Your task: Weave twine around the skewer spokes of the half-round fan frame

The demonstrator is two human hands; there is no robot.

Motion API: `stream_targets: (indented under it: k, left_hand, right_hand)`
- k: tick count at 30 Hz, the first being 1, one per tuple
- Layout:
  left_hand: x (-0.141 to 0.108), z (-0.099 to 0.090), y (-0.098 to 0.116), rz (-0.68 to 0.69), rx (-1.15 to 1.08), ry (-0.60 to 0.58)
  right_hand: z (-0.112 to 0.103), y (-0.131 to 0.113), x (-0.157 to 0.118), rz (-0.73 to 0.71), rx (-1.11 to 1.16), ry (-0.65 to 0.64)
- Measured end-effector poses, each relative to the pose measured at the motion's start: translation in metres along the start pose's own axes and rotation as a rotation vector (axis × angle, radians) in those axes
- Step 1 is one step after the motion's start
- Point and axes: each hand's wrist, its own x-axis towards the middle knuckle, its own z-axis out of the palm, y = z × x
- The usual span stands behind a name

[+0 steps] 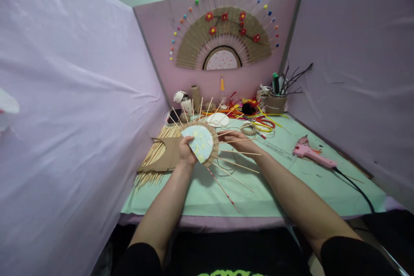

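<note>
Left grip [186, 151]: most fingers hidden behind half-round panel [201, 139], mid-frame. Shirt print [233, 273] cut off, bottom edge. Ruler [275, 148] marks unreadable.

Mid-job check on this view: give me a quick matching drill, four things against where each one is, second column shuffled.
1. glue gun
2. cardboard with a curved cut-out
3. fan with red flowers
4. pale blue half-round piece

A. on the back panel
B. held in the left hand
C. over a layer of loose sticks
D. at the right side of the table

Pairs: 1-D, 2-C, 3-A, 4-B
</note>
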Motion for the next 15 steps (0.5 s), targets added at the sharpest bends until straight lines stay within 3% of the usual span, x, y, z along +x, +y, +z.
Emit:
stream_targets:
  k: [4,10,15]
  left_hand:
    - [0.001,0.002,-0.008,-0.092,0.025,-0.01]
    - [0.008,-0.003,-0.012,-0.244,0.139,-0.007]
    - [0.003,-0.007,-0.006,-0.294,0.136,-0.204]
  right_hand:
    - [0.007,0.006,0.001,0.058,0.202,-0.005]
    - [0.006,0.01,0.002,0.171,0.279,0.087]
    - [-0.001,0.01,0.005,0.161,0.314,0.082]
